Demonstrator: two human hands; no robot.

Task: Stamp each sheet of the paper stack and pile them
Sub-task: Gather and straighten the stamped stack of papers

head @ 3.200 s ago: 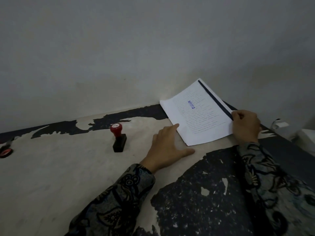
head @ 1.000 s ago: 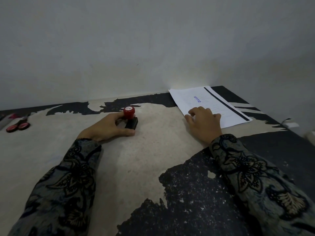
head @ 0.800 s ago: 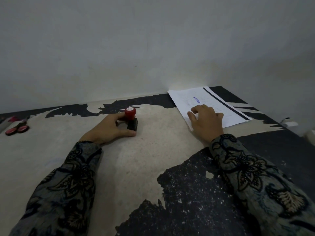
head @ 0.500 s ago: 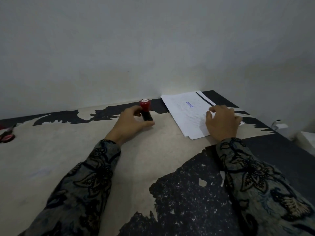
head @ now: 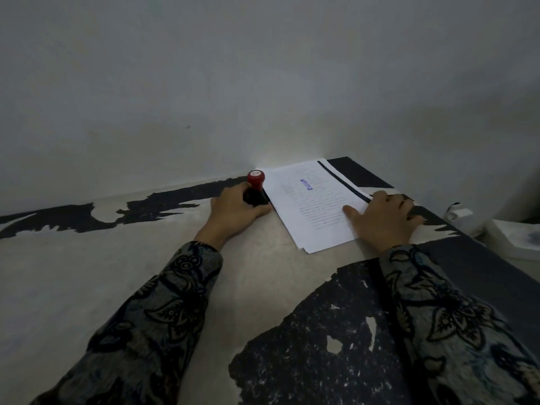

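Stamp (head: 256, 188): centre frame, upright on desk (head: 87, 273), left hand (head: 233, 211) fingers curled round it, likely readying a press. Paper stack (head: 309, 209): right of centre, top sheet already stamped, pinned by right hand (head: 382, 220), fingers flat, holding nothing.

the scene is dim and grey, with low contrast. the one bright patch is a soft glow on the wall (head: 280, 135) just behind the far edge of the paper (head: 315, 206), which is the lightest thing in view. the bench (head: 87, 258) fades darker toward the left, and the sleeves (head: 152, 331) near the bottom edge are murky and soft. wide-angle distortion bows the bench's far edge. printed lines on the paper are too blurred to read.
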